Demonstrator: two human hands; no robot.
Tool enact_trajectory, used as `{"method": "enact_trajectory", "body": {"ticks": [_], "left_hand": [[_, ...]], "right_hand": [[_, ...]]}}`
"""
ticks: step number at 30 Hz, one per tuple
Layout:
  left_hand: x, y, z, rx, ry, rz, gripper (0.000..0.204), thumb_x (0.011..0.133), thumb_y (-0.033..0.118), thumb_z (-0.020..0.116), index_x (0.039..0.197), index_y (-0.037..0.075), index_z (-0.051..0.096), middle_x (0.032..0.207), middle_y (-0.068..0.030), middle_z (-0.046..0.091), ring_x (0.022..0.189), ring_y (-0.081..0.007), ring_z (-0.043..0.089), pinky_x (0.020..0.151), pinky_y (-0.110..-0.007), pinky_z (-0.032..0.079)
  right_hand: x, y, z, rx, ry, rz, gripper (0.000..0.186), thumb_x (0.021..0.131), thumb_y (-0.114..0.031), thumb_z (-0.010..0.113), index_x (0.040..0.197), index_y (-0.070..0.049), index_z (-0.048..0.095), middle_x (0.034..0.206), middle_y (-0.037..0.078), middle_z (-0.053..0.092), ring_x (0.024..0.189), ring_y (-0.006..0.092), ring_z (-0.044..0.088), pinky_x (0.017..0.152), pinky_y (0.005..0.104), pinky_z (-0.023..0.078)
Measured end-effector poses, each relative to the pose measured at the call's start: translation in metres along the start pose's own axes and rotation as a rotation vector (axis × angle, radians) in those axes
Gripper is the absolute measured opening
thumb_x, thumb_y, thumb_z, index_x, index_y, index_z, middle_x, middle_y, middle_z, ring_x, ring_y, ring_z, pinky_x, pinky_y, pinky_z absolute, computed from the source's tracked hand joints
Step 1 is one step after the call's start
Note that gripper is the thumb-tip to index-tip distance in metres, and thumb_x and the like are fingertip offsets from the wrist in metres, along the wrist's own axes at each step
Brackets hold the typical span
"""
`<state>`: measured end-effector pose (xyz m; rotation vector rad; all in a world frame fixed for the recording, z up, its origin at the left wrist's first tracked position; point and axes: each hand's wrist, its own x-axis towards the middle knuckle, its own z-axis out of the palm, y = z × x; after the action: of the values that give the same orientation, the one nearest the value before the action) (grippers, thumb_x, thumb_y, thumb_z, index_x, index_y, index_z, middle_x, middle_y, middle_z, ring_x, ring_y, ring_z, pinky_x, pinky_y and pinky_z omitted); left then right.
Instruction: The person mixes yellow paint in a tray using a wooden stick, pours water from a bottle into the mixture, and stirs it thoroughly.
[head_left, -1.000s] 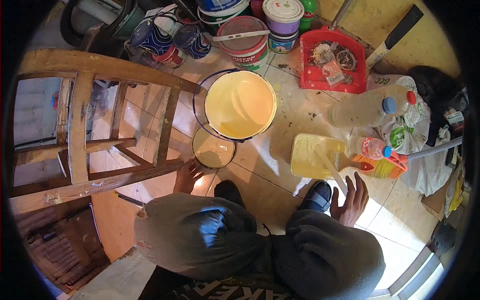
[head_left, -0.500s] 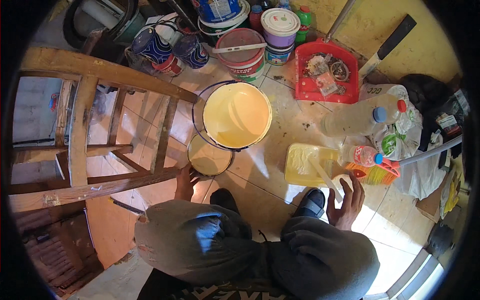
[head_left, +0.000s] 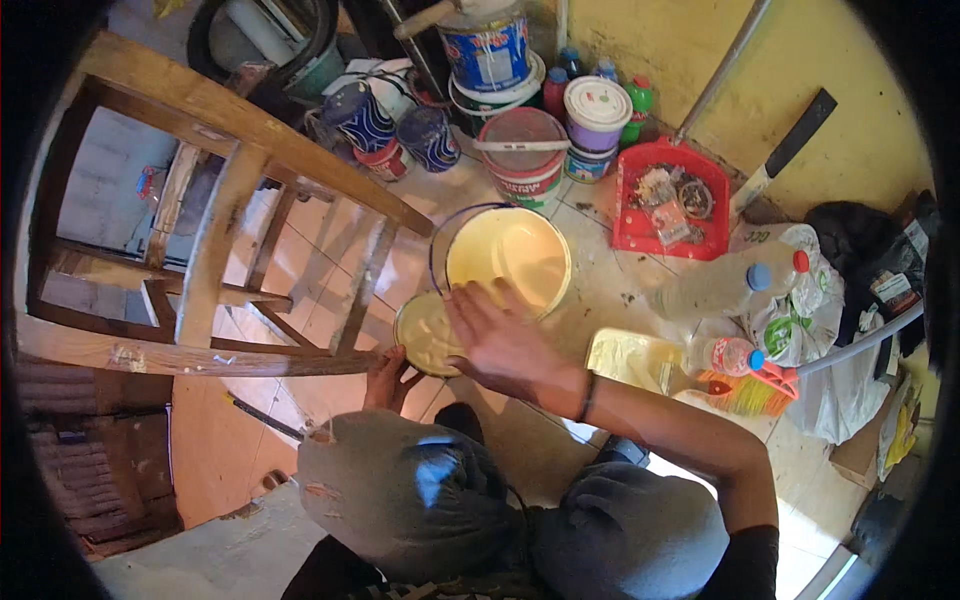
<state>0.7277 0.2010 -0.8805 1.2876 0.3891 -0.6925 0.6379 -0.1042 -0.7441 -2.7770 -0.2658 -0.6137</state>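
Note:
A round lid (head_left: 425, 330) with cream paint on it lies at the lower left of an open paint bucket (head_left: 550, 250), which holds cream-yellow paint. My left hand (head_left: 386, 382) grips the lid's near-left rim, its fingers partly hidden. My right hand (head_left: 505, 340) reaches across from the right with fingers stretched, above the lid's right side and the bucket's near rim. Whether it touches either cannot be made out. The right forearm partly covers a yellow paint tray (head_left: 630, 352), where a pale flat stick lies.
A wooden chair frame (head_left: 270, 362) stands close on the left. Paint tubs (head_left: 525, 185) and cans line the back. A red dustpan (head_left: 625, 235) with debris, plastic bottles (head_left: 715, 290), an orange broom head (head_left: 755, 390) and plastic bags (head_left: 830, 390) lie to the right.
My right hand has swung left from beside the tray to over the lid and bucket. The left hand has closed on the lid, which has shifted slightly left of the bucket. The view has shifted.

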Motion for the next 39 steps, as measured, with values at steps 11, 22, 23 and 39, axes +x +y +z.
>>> {"method": "enact_trajectory", "body": {"ticks": [11, 22, 23, 39], "left_hand": [[-0.105, 0.121, 0.060, 0.495, -0.031, 0.537, 0.027, 0.090, -0.006, 0.083, 0.105, 0.005, 0.064, 0.097, -0.0039, 0.070, 0.097, -0.0141, 0.069, 0.085, -0.030, 0.059], [-0.025, 0.118, 0.227, 1.530, -0.877, 1.233, 0.027, 0.079, 0.008, 0.087, 0.097, 0.002, 0.068, 0.101, -0.0144, 0.069, 0.110, -0.0369, 0.064, 0.096, -0.049, 0.054], [-0.027, 0.125, 0.229, 1.566, -0.891, 1.215, 0.026, 0.079, 0.009, 0.087, 0.097, 0.003, 0.068, 0.100, -0.0146, 0.069, 0.111, -0.0366, 0.063, 0.096, -0.048, 0.054], [-0.021, 0.134, 0.278, 1.779, -0.906, 0.990, 0.068, 0.091, 0.044, 0.085, 0.146, 0.008, 0.069, 0.163, -0.0229, 0.046, 0.152, -0.0460, 0.042, 0.126, -0.054, 0.038]], "right_hand": [[-0.015, -0.002, -0.005, -0.239, 0.164, -0.288, 0.031, 0.086, -0.025, 0.066, 0.114, -0.014, 0.076, 0.122, 0.007, 0.068, 0.113, 0.0233, 0.062, 0.099, 0.0456, 0.046], [-0.223, 0.021, -0.191, -0.626, 0.224, 0.566, 0.033, 0.083, -0.002, 0.079, 0.113, -0.012, 0.076, 0.123, 0.013, 0.068, 0.111, 0.0359, 0.061, 0.095, 0.0488, 0.051], [-0.235, 0.017, -0.200, -0.632, 0.228, 0.618, 0.031, 0.085, -0.001, 0.079, 0.113, -0.012, 0.076, 0.122, 0.013, 0.069, 0.111, 0.0362, 0.061, 0.095, 0.0488, 0.051], [-0.194, 0.116, -0.276, -0.374, 0.357, 0.765, 0.035, 0.093, -0.008, 0.081, 0.126, -0.002, 0.070, 0.120, 0.018, 0.072, 0.110, 0.0391, 0.068, 0.093, 0.0488, 0.055]]}}
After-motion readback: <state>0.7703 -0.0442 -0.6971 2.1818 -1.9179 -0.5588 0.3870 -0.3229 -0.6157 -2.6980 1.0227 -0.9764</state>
